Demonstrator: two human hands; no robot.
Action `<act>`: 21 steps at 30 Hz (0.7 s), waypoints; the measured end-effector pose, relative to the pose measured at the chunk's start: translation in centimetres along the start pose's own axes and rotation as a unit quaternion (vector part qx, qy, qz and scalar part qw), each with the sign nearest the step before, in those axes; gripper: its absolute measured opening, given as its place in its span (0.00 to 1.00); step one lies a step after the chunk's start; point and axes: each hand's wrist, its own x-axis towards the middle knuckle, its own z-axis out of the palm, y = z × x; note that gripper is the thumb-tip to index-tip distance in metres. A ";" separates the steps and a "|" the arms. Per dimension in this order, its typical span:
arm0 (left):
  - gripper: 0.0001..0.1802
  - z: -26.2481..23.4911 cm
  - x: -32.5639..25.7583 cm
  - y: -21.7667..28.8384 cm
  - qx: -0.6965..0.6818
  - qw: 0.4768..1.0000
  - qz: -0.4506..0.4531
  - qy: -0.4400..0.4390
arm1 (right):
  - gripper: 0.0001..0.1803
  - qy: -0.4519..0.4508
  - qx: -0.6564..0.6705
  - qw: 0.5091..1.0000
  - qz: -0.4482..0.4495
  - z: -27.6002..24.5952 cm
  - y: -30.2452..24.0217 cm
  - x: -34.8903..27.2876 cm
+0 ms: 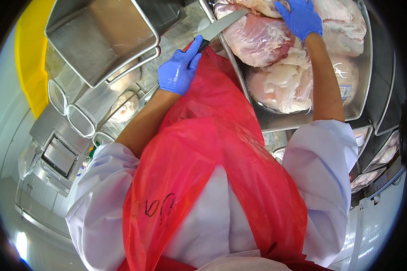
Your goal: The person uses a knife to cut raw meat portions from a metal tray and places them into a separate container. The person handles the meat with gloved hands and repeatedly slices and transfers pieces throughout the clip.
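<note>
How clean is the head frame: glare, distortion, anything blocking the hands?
Head view: strong fisheye bend with dark corners; glare on the steel tray rim; red apron fills the centre. Left hand on the knife and right hand on the meat look sharp.

Brushed metal tray (276, 119), glossy red plastic apron (203, 149), smooth steel knife (219, 25), wet glistening meat (257, 40)

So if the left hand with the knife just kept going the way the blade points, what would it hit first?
Most likely the raw meat in the steel tray. The left hand holds the knife, whose blade points up and right across the tray's rim toward the top piece; height above it is hard to judge.
</note>
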 end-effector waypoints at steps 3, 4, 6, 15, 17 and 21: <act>0.28 2.2 -0.7 -1.0 -0.035 0.999 -0.013 0.011 | 0.32 0.014 -0.036 0.998 -0.056 2.0 0.7 0.6; 0.29 2.9 -0.7 -1.3 -0.042 0.999 -0.013 0.015 | 0.31 -0.004 0.008 1.000 -0.017 0.3 -0.1 0.5; 0.29 4.6 -0.7 -2.1 -0.051 0.998 0.000 0.035 | 0.30 -0.029 0.064 0.997 0.031 -1.2 -0.4 0.5; 0.28 11.2 0.2 -5.6 -0.066 0.993 0.039 0.091 | 0.29 -0.051 0.112 0.992 0.035 -3.0 -1.2 0.4; 0.29 14.0 1.0 -6.8 -0.056 0.988 0.072 0.121 | 0.28 -0.029 0.098 0.995 0.005 -0.1 1.1 1.0; 0.30 14.7 2.3 -6.6 -0.049 0.989 0.073 0.119 | 0.27 -0.023 0.099 0.995 -0.015 0.5 1.2 1.5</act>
